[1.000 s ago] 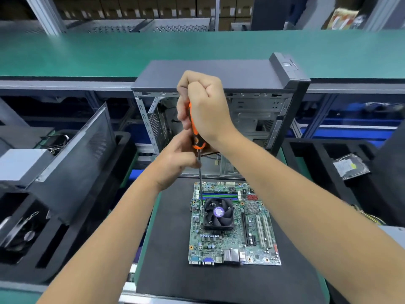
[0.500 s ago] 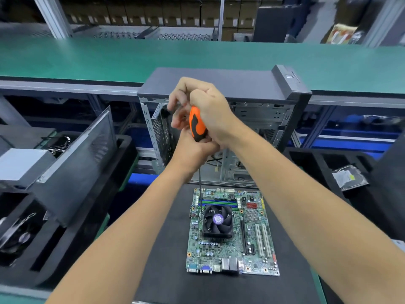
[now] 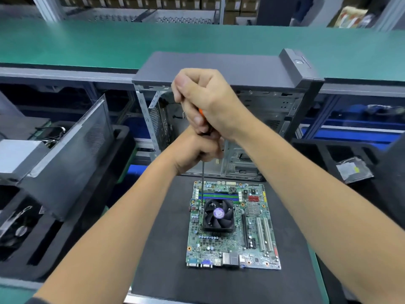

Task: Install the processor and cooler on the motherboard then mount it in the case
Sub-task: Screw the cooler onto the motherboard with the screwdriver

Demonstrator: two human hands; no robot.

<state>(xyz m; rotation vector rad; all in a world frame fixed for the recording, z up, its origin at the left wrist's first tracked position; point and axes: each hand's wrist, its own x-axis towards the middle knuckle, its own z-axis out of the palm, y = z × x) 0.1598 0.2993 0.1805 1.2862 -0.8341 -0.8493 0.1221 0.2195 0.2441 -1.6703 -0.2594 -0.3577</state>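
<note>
A green motherboard point(image 3: 258, 235) lies flat on a black mat point(image 3: 166, 270). On it sits a black cooler point(image 3: 218, 216) with a fan and a purple hub. A screwdriver point(image 3: 203, 176) stands upright, its thin shaft reaching down to the cooler's far-left corner. My right hand point(image 3: 208, 99) grips the orange handle from above, hiding most of it. My left hand point(image 3: 195, 150) wraps around the lower end of the handle, just under the right hand. Behind both hands stands the open grey computer case point(image 3: 219, 66).
A black foam tray point(image 3: 72, 227) at the left holds a grey side panel point(image 3: 72, 154), a power supply point(image 3: 17, 159) and a fan. Another black tray at the right holds a bagged drive point(image 3: 354, 170). A green shelf point(image 3: 87, 42) runs across behind the case.
My right hand has turned around the handle, so the orange grip is now almost covered. The left hand has closed tighter under it. The shaft stays at the same cooler corner.
</note>
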